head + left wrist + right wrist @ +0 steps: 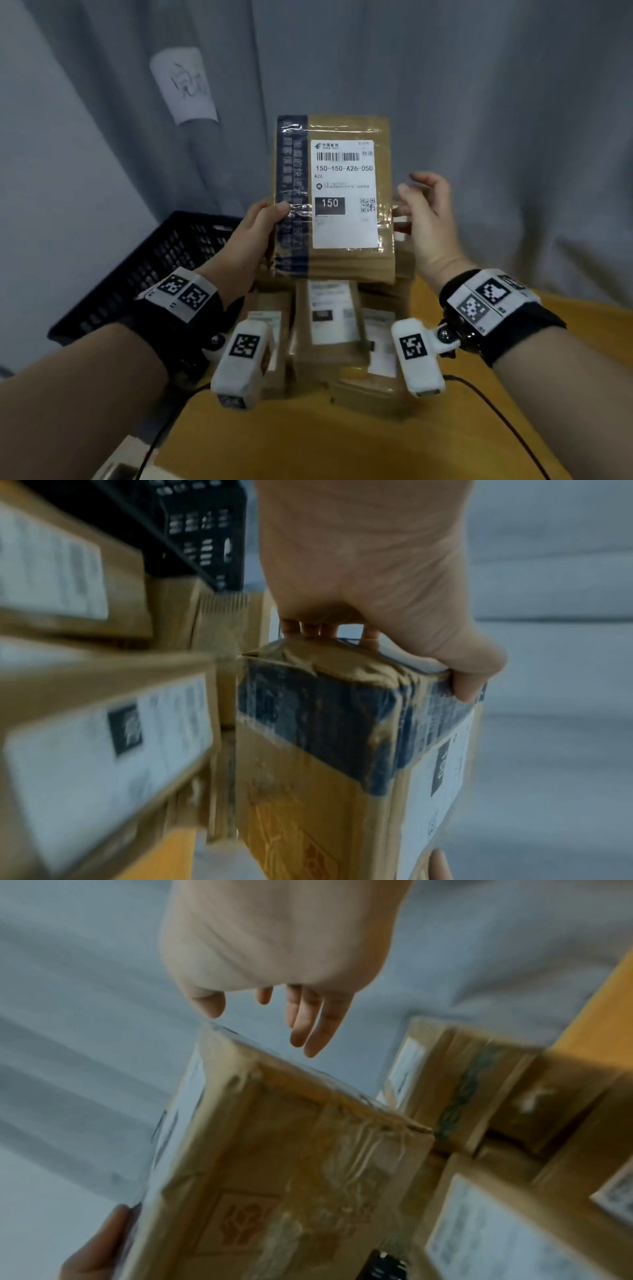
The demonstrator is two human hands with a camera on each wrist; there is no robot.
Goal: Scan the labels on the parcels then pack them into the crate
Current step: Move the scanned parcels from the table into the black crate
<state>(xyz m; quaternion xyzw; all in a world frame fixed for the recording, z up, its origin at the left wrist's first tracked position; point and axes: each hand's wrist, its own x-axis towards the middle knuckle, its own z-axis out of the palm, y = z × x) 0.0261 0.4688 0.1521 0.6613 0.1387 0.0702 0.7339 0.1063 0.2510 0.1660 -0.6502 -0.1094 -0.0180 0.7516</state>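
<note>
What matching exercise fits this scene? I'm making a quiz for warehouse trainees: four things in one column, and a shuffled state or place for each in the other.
Things:
1. left hand
2. right hand
3. crate
4. raised parcel

States or places:
A. black, at the table's left
B. held upright, label facing the camera
C. grips the parcel's blue-taped edge
D. open beside the parcel, holding nothing

Pairs: 1-C, 2-D, 3-A, 4-B

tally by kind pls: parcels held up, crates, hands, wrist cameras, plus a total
parcel held up: 1
crate: 1
hands: 2, left hand, right hand
wrist cameras: 2
total: 6
</note>
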